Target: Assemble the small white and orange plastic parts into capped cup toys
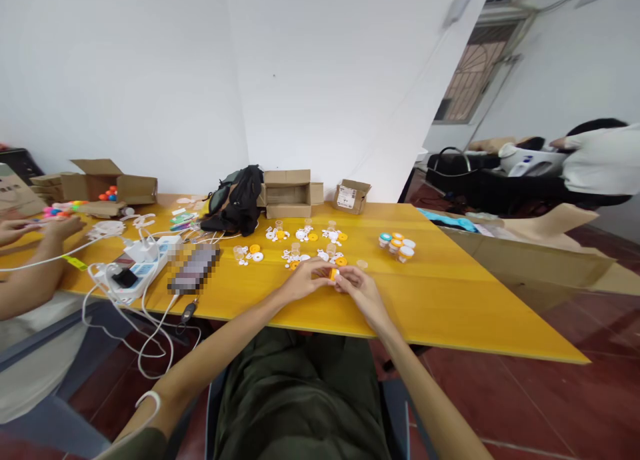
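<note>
My left hand (304, 280) and my right hand (364, 292) meet above the near part of the table, fingers pinched around a small orange-and-white plastic piece (333, 273). My fingers cover much of it, so its exact kind is unclear. Just beyond my hands lie several little groups of parts: clear plastic cups (239, 253), orange rings (255, 249), white discs (257, 257) and small white pieces with dark marks. A clear round disc (362, 264) lies flat beside my right hand. Farther right, several capped clear jars (396, 245) stand together, with orange, white and teal lids.
A power strip (150, 270) with white cables and a blurred-out phone (195, 270) lie left on the yellow table (450, 300). Behind are a black bag (240, 200) and cardboard boxes (289, 197). Another person's hands (63, 228) work at far left; a big carton (520, 260) stands right.
</note>
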Demonstrator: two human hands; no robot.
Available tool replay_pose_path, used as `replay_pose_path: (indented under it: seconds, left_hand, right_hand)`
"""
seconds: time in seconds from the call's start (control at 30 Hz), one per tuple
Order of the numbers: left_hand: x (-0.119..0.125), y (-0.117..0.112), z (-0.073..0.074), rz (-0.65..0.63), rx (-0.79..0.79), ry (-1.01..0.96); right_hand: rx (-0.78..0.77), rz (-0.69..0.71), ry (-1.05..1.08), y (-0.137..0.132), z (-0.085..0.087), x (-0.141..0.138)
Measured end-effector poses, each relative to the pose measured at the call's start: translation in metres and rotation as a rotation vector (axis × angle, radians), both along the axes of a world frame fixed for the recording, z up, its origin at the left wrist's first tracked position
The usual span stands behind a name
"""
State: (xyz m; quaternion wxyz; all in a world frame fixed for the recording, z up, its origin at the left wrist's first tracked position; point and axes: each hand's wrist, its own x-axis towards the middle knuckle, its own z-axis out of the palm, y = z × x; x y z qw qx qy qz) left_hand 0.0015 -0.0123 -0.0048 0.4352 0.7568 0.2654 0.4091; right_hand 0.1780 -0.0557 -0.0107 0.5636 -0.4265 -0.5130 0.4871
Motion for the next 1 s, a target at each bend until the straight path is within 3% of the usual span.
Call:
replay_pose_path:
  seconds: [0.33,0.7,1.0]
  left_hand:
    - [0.0001,0.0021,-0.0014,-0.01,-0.036,0.058]
    - [0.0024,0.0056,-0.0062,-0.032,-0.151,-0.004]
    - [-0.0004,0.0076,-0.0071,0.032,-0.008,0.101]
  right_hand:
    - [0.033,0.017,-0.071,0.0023,-0.0045,0.0034]
    - [0.065,-0.059,-0.117,0.0065,-0.0103,-0.0016]
    - [0.082,-0.061,-0.18,0.006,-0.008,-0.0029]
